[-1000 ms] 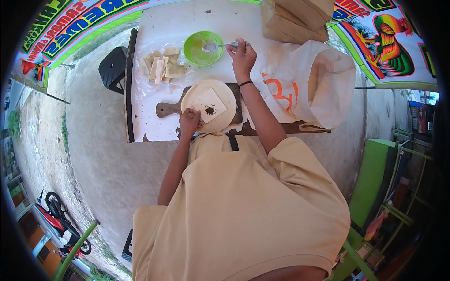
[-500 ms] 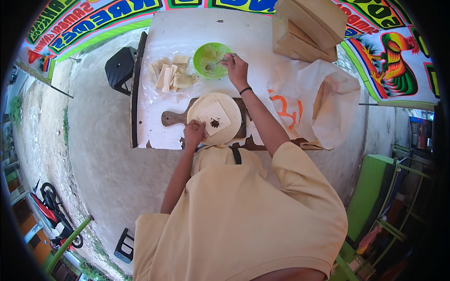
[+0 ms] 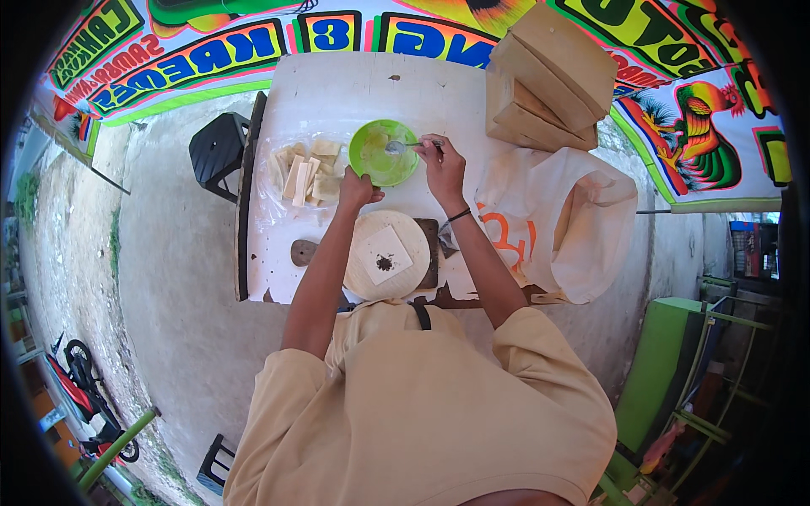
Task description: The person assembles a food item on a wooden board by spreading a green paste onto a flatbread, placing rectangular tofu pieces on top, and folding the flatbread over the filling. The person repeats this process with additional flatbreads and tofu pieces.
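My right hand is closed around a metal spoon, whose tip sits inside a bright green bowl. At the bowl's near left rim, my left hand grips the edge. Pale residue shows on the bowl's inner wall. Closer to me lies a round, light-coloured plate on a dark wooden board. On the plate rests a square pale wrapper sheet with a small heap of dark brown crumbs near its middle.
Left of the bowl, pale wrapper pieces and strips lie on clear plastic. A cardboard box and a white plastic bag occupy the table's right side. Printed banners hang beyond the far edge. A black stool stands left.
My left hand has left the plate and moved forward to the green bowl's rim. The spoon stays in my right hand, over the bowl.
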Demonstrator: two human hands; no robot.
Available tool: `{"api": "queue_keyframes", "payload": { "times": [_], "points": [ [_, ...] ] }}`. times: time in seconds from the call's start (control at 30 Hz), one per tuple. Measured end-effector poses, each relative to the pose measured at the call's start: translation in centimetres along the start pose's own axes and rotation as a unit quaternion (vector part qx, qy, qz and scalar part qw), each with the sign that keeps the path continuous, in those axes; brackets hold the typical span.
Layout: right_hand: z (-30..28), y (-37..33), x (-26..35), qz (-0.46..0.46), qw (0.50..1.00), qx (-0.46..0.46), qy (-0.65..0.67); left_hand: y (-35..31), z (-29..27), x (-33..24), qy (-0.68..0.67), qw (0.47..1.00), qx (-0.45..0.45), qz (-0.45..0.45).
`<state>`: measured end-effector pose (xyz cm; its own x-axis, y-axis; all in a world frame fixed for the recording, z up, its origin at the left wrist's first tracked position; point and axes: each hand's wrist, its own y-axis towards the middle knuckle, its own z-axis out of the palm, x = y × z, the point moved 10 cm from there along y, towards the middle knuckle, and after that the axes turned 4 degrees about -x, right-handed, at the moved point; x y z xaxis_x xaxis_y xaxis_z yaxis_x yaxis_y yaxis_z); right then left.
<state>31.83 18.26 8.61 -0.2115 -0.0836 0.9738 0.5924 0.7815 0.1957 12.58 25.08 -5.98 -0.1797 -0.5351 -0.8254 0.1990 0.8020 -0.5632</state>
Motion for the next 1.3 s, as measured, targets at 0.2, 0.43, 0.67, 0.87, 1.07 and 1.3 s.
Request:
{"api": "queue_keyframes", "payload": {
  "times": [0.2, 0.43, 0.67, 0.87, 1.07, 1.3],
  "points": [
    [-4.8, -4.1, 7.2, -0.009, 0.991, -0.077, 0.106, -8.5, -1.0, -3.9, 0.052, 0.997, 0.027, 0.043],
    [-7.3, -10.1, 12.7, 0.026, 0.993, -0.012, 0.117, -21.7, -2.6, -0.8, -0.075, 0.984, 0.145, -0.07],
    [-4.8, -13.2, 18.1, -0.137, 0.977, 0.156, -0.042, -27.2, -1.7, -3.0, -0.059, 0.984, 0.168, -0.005],
    [-3.5, -13.3, 21.3, -0.22, 0.961, 0.163, -0.049, -28.5, -2.3, -3.6, -0.13, 0.982, 0.139, 0.013],
    [-3.7, -13.4, 23.7, -0.247, 0.944, 0.214, -0.054, -29.0, -3.8, 0.3, -0.091, 0.985, 0.138, -0.043],
    [-3.5, -12.5, 23.3, -0.211, 0.956, 0.202, 0.031, -30.7, -2.5, -3.4, -0.301, 0.94, 0.161, 0.017]
  ]
}}
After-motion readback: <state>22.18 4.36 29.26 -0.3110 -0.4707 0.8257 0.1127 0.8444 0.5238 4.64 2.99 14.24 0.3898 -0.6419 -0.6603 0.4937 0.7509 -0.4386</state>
